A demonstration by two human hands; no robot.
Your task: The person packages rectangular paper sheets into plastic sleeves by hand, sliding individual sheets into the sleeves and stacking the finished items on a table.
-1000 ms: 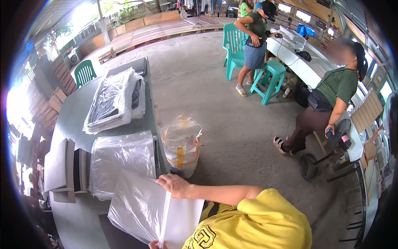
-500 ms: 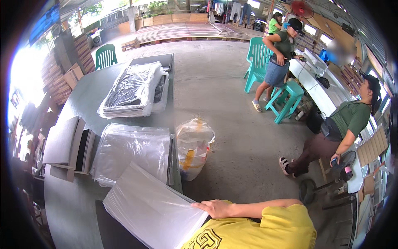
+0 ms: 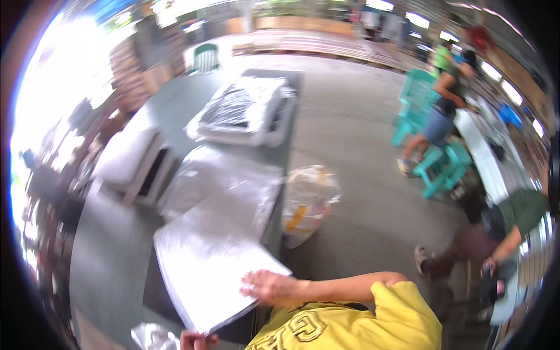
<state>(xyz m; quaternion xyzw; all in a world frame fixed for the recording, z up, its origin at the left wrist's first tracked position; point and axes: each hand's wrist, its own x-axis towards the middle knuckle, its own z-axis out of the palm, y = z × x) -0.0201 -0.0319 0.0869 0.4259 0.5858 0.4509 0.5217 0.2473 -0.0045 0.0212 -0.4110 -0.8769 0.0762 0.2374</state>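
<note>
A flat white sheet in clear plastic lies over the near end of a long grey table, partly on a dark board. My right hand rests on its right part with the fingers stretched out, somewhat blurred. At the near corner of the sheet, my left hand shows only partly at the lower edge of the view, its fingers curled against the plastic. Just beyond lies a pile of clear plastic sleeves. Crumpled white plastic is beside my left hand.
Plastic-wrapped dark panels are stacked farther along the table. Pale boards lean at the left. A filled clear bag stands on the floor. To the right are two people, green chairs and a workbench.
The view has swung left, and the picture is blurred. My right hand has moved from the sheet's right edge onto its surface. My left hand has come into view at the near corner.
</note>
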